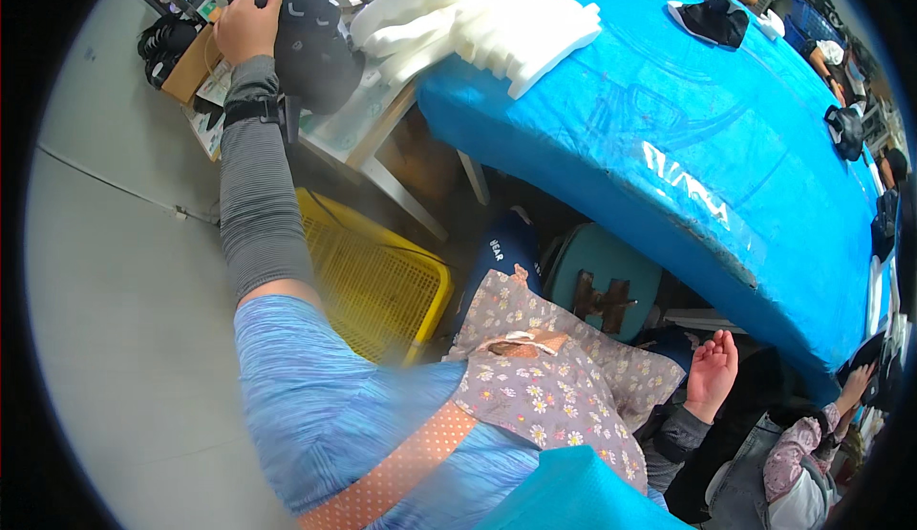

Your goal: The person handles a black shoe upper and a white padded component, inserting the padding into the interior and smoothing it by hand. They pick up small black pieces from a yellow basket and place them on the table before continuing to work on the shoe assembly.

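At the far left, my left hand (246, 31) reaches up, its fingers wrapped round the edge of a black shoe upper (320, 57) in a dark pile. The exact piece in its grip is partly hidden by the fingers. White sole-shaped foam pieces (521, 29) lie stacked to the right of the pile, on the blue-covered table (650, 138). My right hand (712, 375) hangs near the table's front edge, palm showing and fingers stretched out, holding nothing.
Below my left arm stands a yellow plastic basket (368, 286). A teal stool (611, 277) is partly under the table. Black-and-white shoe uppers (716, 22) lie along the far side. At the right a co-worker's arm (802, 449) reaches in; other people work farther back.
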### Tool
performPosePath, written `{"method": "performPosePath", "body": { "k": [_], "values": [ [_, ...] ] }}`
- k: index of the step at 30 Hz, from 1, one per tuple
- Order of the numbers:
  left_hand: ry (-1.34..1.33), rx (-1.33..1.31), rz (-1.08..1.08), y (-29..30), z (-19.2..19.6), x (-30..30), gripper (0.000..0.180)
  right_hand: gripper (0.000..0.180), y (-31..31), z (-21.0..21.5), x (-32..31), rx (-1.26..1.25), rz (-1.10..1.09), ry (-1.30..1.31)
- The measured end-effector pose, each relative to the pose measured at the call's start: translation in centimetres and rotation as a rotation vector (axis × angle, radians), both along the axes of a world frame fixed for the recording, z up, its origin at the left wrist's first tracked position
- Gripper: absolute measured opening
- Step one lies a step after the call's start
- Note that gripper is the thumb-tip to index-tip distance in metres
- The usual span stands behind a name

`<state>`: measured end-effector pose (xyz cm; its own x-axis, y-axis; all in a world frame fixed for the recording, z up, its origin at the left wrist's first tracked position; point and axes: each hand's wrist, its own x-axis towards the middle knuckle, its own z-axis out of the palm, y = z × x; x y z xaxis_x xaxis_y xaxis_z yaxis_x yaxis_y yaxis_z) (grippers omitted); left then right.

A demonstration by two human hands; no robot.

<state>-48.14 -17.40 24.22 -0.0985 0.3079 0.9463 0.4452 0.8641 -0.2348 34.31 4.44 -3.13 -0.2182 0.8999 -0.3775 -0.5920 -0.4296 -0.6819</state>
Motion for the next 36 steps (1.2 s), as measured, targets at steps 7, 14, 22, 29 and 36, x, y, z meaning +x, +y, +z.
{"method": "performPosePath", "body": {
  "k": [7, 14, 22, 29, 36],
  "values": [
    [-0.846, -0.253, -0.020, 2.4, 5.6, -0.5, 0.076, 0.015, -0.2, 0.5, 0.0, 0.064, 0.003, 0.015],
    [-0.530, -0.479, -0.316, 0.0, 8.4, -9.8, 0.063, 0.015, 1.0, -0.9, -0.3, 0.012, 0.039, -0.022],
    [-1.091, -0.450, 0.029, 7.3, 7.2, -8.3, 0.069, 0.014, -0.7, 0.1, -1.6, -0.028, 0.053, -0.138],
    [-0.805, -0.457, -0.119, 7.2, 7.1, -10.6, 0.067, 0.014, -2.1, -0.6, 0.6, -0.011, -0.033, -0.071],
    [-0.822, 0.486, -0.359, -1.0, 7.3, -11.5, 0.052, 0.014, -3.3, -5.7, 5.3, -0.100, -0.157, 0.045]
  ]
}}
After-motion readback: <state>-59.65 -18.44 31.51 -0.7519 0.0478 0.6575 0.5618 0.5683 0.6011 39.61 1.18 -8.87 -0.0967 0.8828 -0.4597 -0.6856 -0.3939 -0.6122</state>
